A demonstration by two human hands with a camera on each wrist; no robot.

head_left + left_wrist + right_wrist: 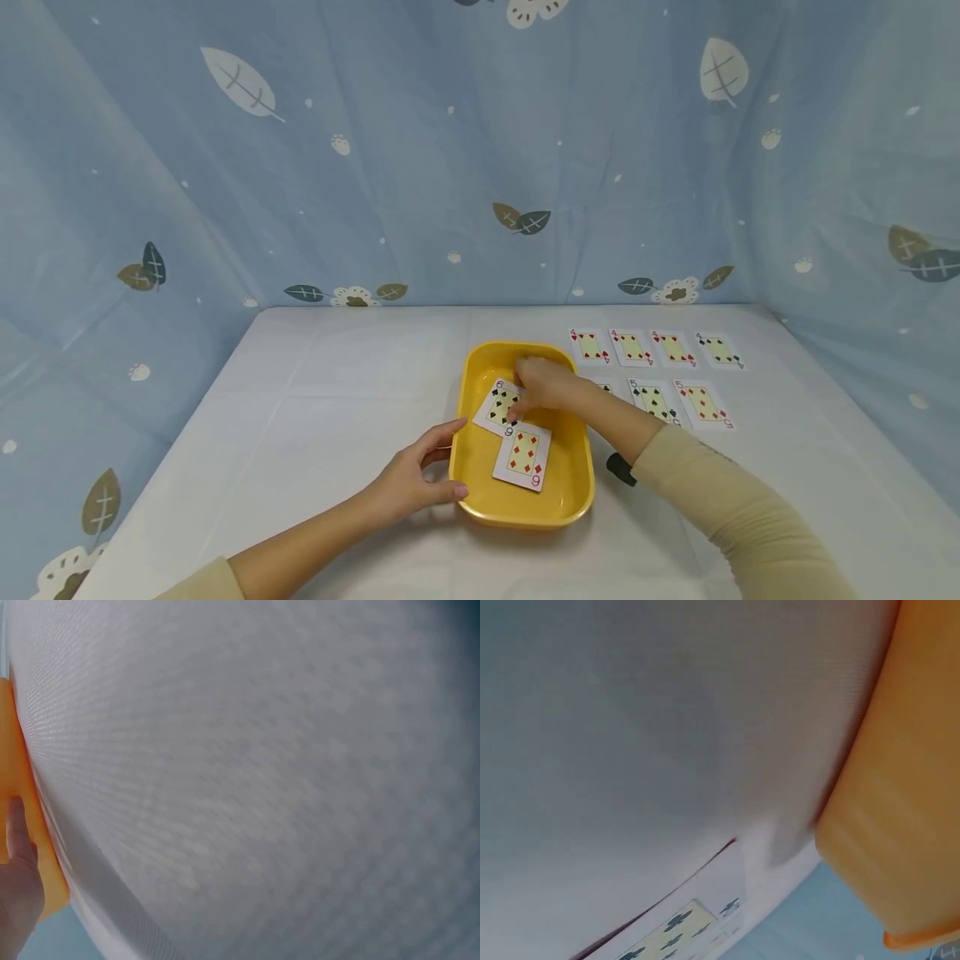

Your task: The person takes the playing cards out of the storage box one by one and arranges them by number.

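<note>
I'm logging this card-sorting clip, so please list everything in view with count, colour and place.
tray: one, yellow, middle of the table, near edge.
cards in the tray: two, face up, a black six and a red six, overlapping.
cards on the table: a row of four fours at the far right, a nearer row with two fives showing and one more card mostly hidden by the right arm.
table: one, white cover.
backdrop: blue cloth with leaf prints, behind and at both sides.
left hand: holds the tray's left rim.
right hand: over the tray, fingertips on the black six.
</note>
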